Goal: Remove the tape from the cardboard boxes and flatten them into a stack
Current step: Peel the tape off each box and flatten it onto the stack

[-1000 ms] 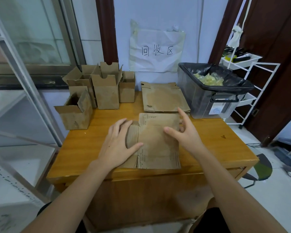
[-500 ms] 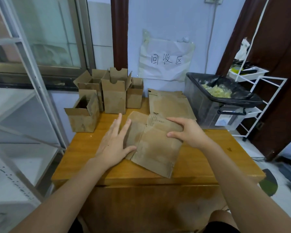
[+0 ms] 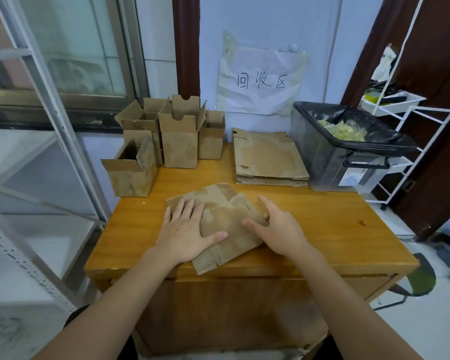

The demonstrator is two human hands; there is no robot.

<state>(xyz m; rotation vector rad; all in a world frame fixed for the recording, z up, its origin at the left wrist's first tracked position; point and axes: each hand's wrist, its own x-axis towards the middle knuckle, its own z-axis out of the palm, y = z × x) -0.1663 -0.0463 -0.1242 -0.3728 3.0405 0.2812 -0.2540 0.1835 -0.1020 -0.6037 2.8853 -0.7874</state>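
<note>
My forearms run out of the bottom edge; elbows cut off. Front of the orange-brown wooden worktop sits nearest me.

Flattened brown cardboard box lies skewed on the worktop near its front edge, one corner poking just past the edge. Its left part is hidden under my left hand, its right edge under my right hand. Faint print near its lower corner, too small to read.

Left hand: palm down, fingers straight and spread, pressing flat on the cardboard, thumb lying across the panel. Nothing gripped.

Right hand: thumb on top of the cardboard; the other fingers curl at its right edge. Whether they reach under it, I cannot tell.

Further back, left: cluster of upright open brown cardboard boxes, flaps raised; the rear ones partly hidden by the front ones, so no sure count.

Back centre: stack of flattened brown cardboard sheets, well apart from my hands.

Back right: clear plastic bin with black liner, touching the stack's right side, yellowish crumpled material inside, hard to identify.

On the wall: taped white paper sign with handwritten characters.
</note>
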